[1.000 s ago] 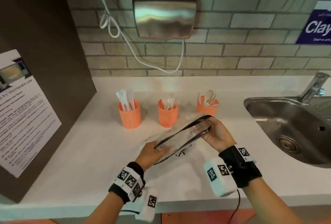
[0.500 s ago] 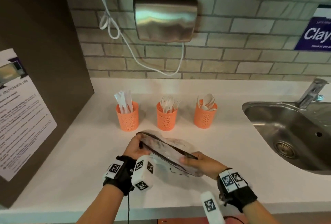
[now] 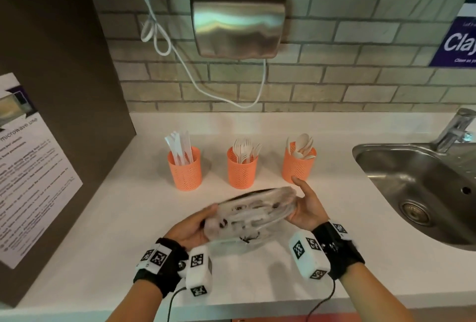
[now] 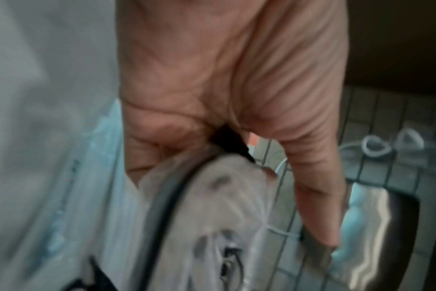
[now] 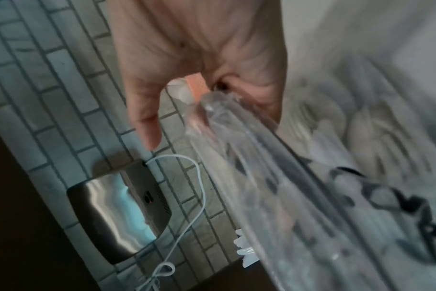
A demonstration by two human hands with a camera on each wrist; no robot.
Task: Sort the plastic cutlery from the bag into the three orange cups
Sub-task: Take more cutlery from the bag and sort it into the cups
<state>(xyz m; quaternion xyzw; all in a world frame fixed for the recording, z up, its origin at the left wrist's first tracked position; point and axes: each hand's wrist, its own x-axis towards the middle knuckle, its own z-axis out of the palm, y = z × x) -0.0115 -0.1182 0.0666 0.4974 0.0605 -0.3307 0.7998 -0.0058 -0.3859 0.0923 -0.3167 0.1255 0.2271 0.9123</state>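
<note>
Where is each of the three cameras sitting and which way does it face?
Head: above the counter, facing down at both hands gripping the bag before three orange cups.
Left wrist: along the left hand onto the bag.
Right wrist: along the right hand toward the wall dryer.
Shared: bag, dryer.

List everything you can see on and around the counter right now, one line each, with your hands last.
Orange cups: three, orange mesh, in a row at the back of the counter.
Knives: several, white, in the left cup.
Forks: several, white, in the middle cup.
Spoons: several, white, in the right cup.
Bag: one, clear plastic with a dark strip, held above the counter; contents blurred.
Counter: one, white.
Sink: one, steel, right side.
Tap: one, chrome, behind the sink.
Hand dryer: one, steel, on the tiled wall.
Cable: one, white, hanging beside the dryer.
Left hand: grips the bag's left end.
Right hand: holds the bag's right end.
</note>
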